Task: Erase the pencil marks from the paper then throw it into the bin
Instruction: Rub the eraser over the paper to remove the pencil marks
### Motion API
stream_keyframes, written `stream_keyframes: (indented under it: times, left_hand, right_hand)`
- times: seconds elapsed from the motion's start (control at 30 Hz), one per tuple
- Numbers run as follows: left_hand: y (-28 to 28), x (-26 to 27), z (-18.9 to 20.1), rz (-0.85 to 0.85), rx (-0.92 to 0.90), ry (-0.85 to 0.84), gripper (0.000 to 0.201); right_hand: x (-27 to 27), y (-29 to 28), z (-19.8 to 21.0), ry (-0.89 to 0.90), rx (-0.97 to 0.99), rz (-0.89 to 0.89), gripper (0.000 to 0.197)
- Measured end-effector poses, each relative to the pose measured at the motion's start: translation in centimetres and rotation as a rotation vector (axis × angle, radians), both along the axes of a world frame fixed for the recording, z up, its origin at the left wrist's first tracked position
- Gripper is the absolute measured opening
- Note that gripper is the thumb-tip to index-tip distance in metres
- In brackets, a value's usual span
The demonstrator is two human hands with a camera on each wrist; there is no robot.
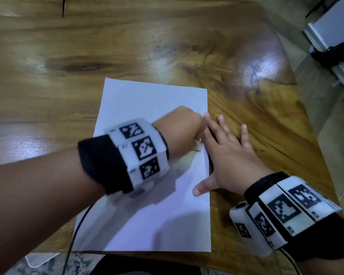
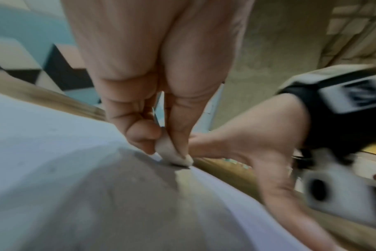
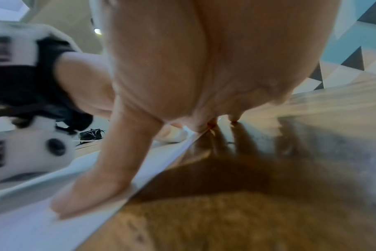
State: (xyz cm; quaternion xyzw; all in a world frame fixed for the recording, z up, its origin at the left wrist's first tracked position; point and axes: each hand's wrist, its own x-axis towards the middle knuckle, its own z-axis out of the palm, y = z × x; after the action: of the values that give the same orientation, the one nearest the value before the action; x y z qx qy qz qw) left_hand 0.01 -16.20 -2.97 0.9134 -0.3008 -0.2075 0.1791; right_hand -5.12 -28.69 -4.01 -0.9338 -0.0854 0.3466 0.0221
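A white sheet of paper (image 1: 147, 100) lies on the wooden table (image 1: 87, 46), its near edge at the table's front. My left hand (image 1: 179, 128) pinches a small white eraser (image 2: 170, 152) between thumb and fingers and presses its darkened tip onto the paper (image 2: 43, 135) near the right edge. My right hand (image 1: 226, 151) lies flat with fingers spread over that right edge, thumb (image 3: 92, 191) on the paper (image 3: 21, 229), the other fingers on the wood. No pencil marks show in the head view. No bin is in view.
The table's right edge (image 1: 298, 120) runs diagonally close to my right hand. Beyond it on the floor are a white panel (image 1: 330, 36) and a black object (image 1: 334, 52). A black cable (image 1: 75, 231) hangs below my left wrist.
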Motion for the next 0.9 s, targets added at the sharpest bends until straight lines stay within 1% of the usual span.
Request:
stream_keyframes:
  times: [0.07,0.13,0.2,0.23,0.3,0.4,0.47,0.57,0.63,0.7,0.77,0.83,0.9]
  left_hand:
    - [-0.3,0.1,0.1,0.007,0.007,-0.018,0.014]
    - [0.3,-2.0,-0.1,-0.076,0.022,0.014,0.014]
    - [0.9,-4.1,-0.2,-0.153,0.018,0.064,0.011]
    - [1.1,-4.4,-0.3,-0.151,-0.001,0.091,0.011]
    - [0.9,-3.2,-0.2,-0.113,-0.030,0.109,0.009]
    - [-0.3,-0.9,0.0,-0.044,-0.061,0.005,0.018]
    - [-0.4,-1.0,-0.1,-0.048,-0.076,-0.026,0.019]
    - [1.1,-4.0,-0.4,-0.156,-0.039,0.049,0.014]
    - [2.3,-5.6,-0.6,-0.203,-0.016,0.100,0.014]
    - [2.8,-4.8,-0.9,-0.174,-0.062,0.080,0.015]
    - [2.7,-2.3,-1.1,-0.062,-0.086,0.002,0.016]
    - [2.6,0.0,-1.0,0.054,-0.051,-0.047,0.015]
    - [2.6,0.1,-1.2,0.069,-0.044,-0.063,0.014]
  right_hand:
    - [0.1,0.0,0.0,0.009,-0.014,0.004,0.150]
    - [0.1,0.0,0.1,0.018,-0.016,-0.001,0.151]
    - [0.1,0.0,0.2,0.020,-0.011,-0.003,0.151]
    - [0.0,0.0,0.3,0.022,-0.008,-0.002,0.152]
    - [0.0,0.1,0.3,0.023,-0.008,0.004,0.153]
    - [0.1,0.1,0.2,0.025,-0.016,0.012,0.150]
    - [0.1,0.1,0.2,0.025,-0.026,0.012,0.151]
    - [0.0,0.1,0.3,0.024,-0.027,0.005,0.153]
    - [-0.1,0.1,0.4,0.020,-0.029,0.004,0.153]
    - [-0.1,0.2,0.5,0.019,-0.036,0.006,0.152]
    - [0.0,0.3,0.5,0.018,-0.046,0.013,0.152]
    - [0.0,0.3,0.5,0.023,-0.056,0.014,0.152]
    - [0.1,0.4,0.5,0.033,-0.066,0.013,0.152]
